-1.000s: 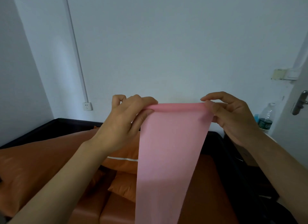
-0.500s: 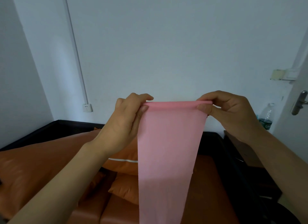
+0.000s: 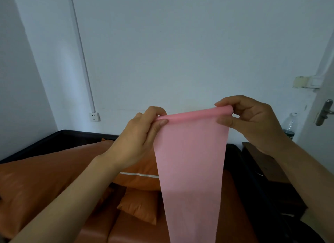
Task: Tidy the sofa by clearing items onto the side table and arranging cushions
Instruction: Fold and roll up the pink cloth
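A pink cloth [image 3: 191,163] hangs down in front of me, folded into a long strip that narrows toward the bottom. My left hand [image 3: 139,139] pinches its top left corner between thumb and fingers. My right hand [image 3: 253,123] pinches the top right corner, slightly higher. Below lies the orange sofa [image 3: 233,206] with a dark frame. A large orange cushion [image 3: 39,179] fills its left side, another with a white stripe [image 3: 139,177] leans at the back, and a small one [image 3: 141,204] lies on the seat. The dark side table [image 3: 267,168] stands to the right of the sofa.
A clear water bottle [image 3: 290,125] stands on the side table near the white door with a metal handle [image 3: 323,114]. A wall socket [image 3: 94,117] and a cable duct sit on the white wall behind the sofa.
Both hands have shifted a little to the right with the cloth. The top edge now tilts, the right corner higher than the left, and looks rolled over.
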`<state>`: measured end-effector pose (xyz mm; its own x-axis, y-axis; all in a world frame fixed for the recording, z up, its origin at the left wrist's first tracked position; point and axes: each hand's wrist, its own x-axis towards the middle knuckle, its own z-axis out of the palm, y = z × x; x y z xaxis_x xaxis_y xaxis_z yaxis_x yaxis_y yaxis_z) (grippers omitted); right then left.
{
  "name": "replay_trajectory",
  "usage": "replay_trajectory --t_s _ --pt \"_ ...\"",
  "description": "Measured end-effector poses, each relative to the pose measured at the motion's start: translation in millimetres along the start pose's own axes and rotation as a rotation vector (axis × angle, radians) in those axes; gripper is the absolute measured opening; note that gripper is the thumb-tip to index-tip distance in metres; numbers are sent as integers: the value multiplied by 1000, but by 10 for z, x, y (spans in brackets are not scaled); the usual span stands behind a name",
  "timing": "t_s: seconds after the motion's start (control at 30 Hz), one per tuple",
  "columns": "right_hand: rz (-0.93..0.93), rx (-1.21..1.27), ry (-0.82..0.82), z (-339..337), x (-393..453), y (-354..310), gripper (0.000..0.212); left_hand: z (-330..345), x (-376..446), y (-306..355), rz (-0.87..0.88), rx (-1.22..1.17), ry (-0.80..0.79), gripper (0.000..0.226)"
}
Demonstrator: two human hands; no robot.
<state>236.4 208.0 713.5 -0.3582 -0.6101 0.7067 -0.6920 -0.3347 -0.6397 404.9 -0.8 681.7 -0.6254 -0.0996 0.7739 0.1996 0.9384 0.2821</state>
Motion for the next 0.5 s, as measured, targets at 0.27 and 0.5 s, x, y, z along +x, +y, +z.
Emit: replay_trajectory --t_s 0.27,0.5 --pt "62 -34 29 -13 -5 12 16 -109 45 100 63 -67 13 25" --pt "94 -47 -47 -22 -4 38 16 -155 113 52 197 109 156 19"
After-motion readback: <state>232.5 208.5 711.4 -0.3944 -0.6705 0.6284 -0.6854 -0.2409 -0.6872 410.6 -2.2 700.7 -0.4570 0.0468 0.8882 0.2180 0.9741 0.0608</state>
